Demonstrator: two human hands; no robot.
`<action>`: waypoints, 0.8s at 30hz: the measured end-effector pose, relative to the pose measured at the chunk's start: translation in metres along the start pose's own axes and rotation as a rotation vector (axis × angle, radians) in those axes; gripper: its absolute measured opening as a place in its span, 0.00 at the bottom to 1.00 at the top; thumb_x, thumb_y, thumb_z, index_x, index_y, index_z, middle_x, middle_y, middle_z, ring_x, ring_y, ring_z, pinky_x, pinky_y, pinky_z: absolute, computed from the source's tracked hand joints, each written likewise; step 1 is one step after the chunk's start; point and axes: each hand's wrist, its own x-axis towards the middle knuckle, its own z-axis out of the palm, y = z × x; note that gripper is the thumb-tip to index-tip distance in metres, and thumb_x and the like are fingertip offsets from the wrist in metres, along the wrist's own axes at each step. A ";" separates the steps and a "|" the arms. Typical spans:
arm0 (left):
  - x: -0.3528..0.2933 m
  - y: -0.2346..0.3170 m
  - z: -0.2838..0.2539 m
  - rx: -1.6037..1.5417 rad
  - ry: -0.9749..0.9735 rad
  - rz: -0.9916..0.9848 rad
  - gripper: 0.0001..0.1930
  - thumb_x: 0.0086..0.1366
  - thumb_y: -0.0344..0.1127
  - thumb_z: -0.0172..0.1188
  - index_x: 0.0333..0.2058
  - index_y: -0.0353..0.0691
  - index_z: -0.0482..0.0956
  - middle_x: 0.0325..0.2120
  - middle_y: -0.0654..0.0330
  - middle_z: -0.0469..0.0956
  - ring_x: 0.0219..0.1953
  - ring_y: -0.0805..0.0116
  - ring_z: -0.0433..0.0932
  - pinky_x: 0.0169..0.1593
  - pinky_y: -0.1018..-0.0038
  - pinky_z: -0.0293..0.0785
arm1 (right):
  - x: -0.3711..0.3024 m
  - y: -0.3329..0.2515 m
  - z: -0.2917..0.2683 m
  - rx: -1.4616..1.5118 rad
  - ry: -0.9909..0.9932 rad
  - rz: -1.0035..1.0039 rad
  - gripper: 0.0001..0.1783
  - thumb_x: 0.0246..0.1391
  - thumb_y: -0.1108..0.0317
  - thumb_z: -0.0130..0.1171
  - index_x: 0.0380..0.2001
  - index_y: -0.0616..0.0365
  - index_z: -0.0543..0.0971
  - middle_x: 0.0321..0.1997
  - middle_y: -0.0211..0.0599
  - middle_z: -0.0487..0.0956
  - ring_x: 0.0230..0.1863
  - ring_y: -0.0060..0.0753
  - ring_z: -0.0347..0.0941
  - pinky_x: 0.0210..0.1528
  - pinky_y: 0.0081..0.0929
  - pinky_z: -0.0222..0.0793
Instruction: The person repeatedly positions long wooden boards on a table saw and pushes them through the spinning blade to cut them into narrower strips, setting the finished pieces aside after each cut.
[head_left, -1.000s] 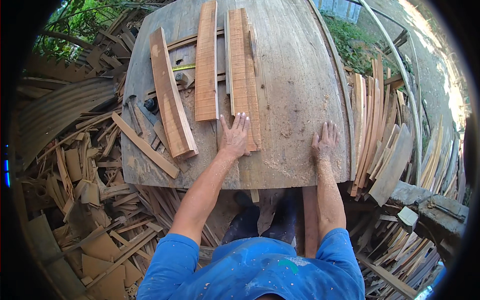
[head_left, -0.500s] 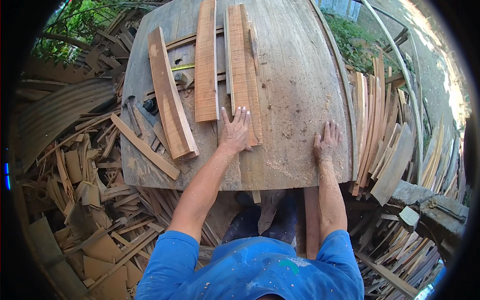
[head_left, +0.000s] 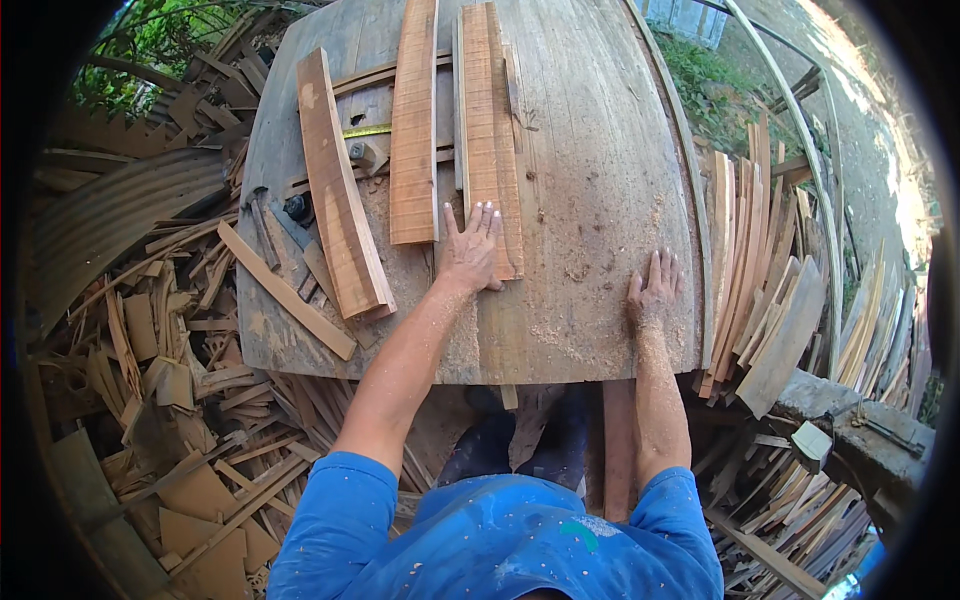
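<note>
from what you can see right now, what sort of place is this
Probably an outdoor woodworking spot: boards and sawdust lie on a worn table, with wood scraps heaped to its left and grass beyond.

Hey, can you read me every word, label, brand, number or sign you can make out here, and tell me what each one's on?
No text can be read here.
Yellow tape: any markings are too small to read.
Blue shirt: a green mark, no readable letters.
Pale panel, top right: too blurred to tell.
Board under the left hand: no lettering visible.
</note>
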 end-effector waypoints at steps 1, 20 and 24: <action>0.001 -0.001 0.000 -0.007 0.008 0.001 0.71 0.35 0.71 0.74 0.71 0.33 0.53 0.73 0.52 0.53 0.77 0.59 0.47 0.71 0.30 0.37 | 0.000 0.000 0.001 0.003 0.006 -0.002 0.35 0.53 0.59 0.59 0.65 0.57 0.71 0.74 0.44 0.65 0.75 0.49 0.57 0.77 0.50 0.43; 0.050 -0.028 -0.008 -0.085 -0.002 -0.040 0.73 0.34 0.68 0.77 0.73 0.36 0.48 0.75 0.55 0.48 0.77 0.61 0.42 0.76 0.46 0.39 | 0.009 0.001 0.002 -0.022 -0.007 0.012 0.34 0.55 0.58 0.57 0.65 0.57 0.71 0.73 0.46 0.66 0.76 0.48 0.56 0.78 0.49 0.42; 0.063 -0.037 -0.010 -0.108 -0.004 -0.053 0.74 0.33 0.67 0.78 0.73 0.37 0.47 0.75 0.55 0.47 0.78 0.61 0.41 0.76 0.47 0.41 | 0.021 -0.005 0.004 -0.061 -0.032 -0.003 0.34 0.56 0.58 0.56 0.66 0.58 0.70 0.74 0.47 0.65 0.76 0.49 0.55 0.78 0.50 0.41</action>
